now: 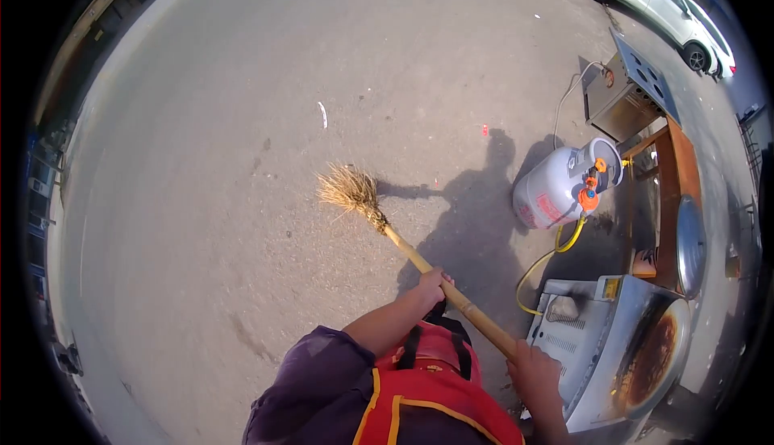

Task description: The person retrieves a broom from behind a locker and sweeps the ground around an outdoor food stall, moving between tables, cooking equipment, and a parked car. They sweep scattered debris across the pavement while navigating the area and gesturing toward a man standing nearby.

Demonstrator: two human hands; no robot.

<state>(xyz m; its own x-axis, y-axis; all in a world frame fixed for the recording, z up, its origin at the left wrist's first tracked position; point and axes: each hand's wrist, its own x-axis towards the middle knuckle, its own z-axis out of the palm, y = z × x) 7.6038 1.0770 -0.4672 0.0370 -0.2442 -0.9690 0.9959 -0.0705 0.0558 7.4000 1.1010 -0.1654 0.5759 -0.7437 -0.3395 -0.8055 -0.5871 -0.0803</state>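
Observation:
A straw broom (409, 250) with a long wooden handle slants from lower right to upper left in front of me. Its bristle head, splayed and pale yellow, is out over the grey pavement (201, 163). Midway down the handle my left hand (434, 285) is wrapped round the wood. My right hand (534, 372) grips the handle's upper end, close beside the metal stove at my right. Both hands are closed. Several small litter scraps lie on the ground, among them a white strip (323, 114) and a red piece (485, 130).
At the right stands a grey gas cylinder (556, 191) with orange fittings and a yellow hose (532, 272). Around it are a soot-stained metal stove (592, 340), a brown wooden table (681, 171) and a steel cabinet (625, 98). A white car (657, 2) is parked at the upper right.

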